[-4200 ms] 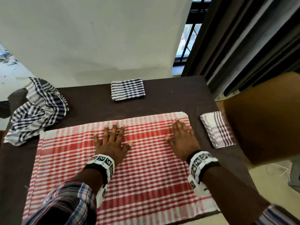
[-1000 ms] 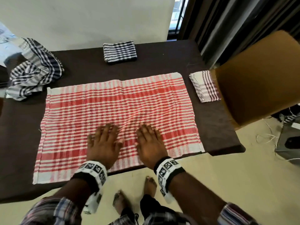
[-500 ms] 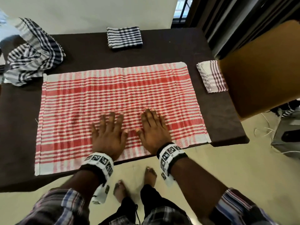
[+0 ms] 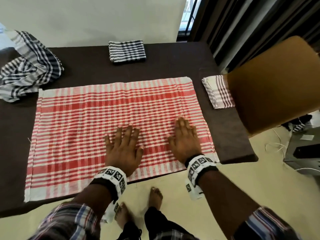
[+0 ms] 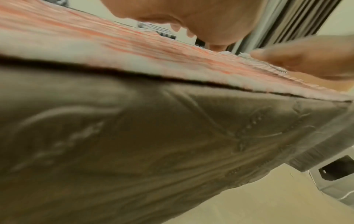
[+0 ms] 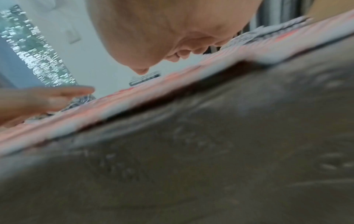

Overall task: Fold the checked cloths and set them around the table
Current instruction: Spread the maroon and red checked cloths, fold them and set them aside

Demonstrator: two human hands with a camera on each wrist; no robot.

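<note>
A red and white checked cloth (image 4: 97, 125) lies spread flat over the dark brown table (image 4: 173, 66). My left hand (image 4: 123, 146) presses flat on its near middle, fingers straight and slightly spread. My right hand (image 4: 184, 135) lies flat near the cloth's right edge, fingers together. A folded black checked cloth (image 4: 127, 51) sits at the table's far edge. A folded maroon-striped cloth (image 4: 218, 91) lies at the right edge. A crumpled black checked cloth (image 4: 29, 66) is heaped at the far left. Both wrist views are blurred and show the red cloth (image 5: 95, 45) (image 6: 134, 103) edge-on.
A brown chair back (image 4: 277, 84) stands close against the table's right side, partly over the maroon-striped cloth. Dark curtains (image 4: 259, 19) hang behind it. A grey box (image 4: 304, 153) and white cables lie on the floor at right. My bare feet (image 4: 155, 196) stand below the table's near edge.
My right hand has slid rightward across the red cloth, away from the left hand, which stays near the middle. The hands were side by side half a second ago.
</note>
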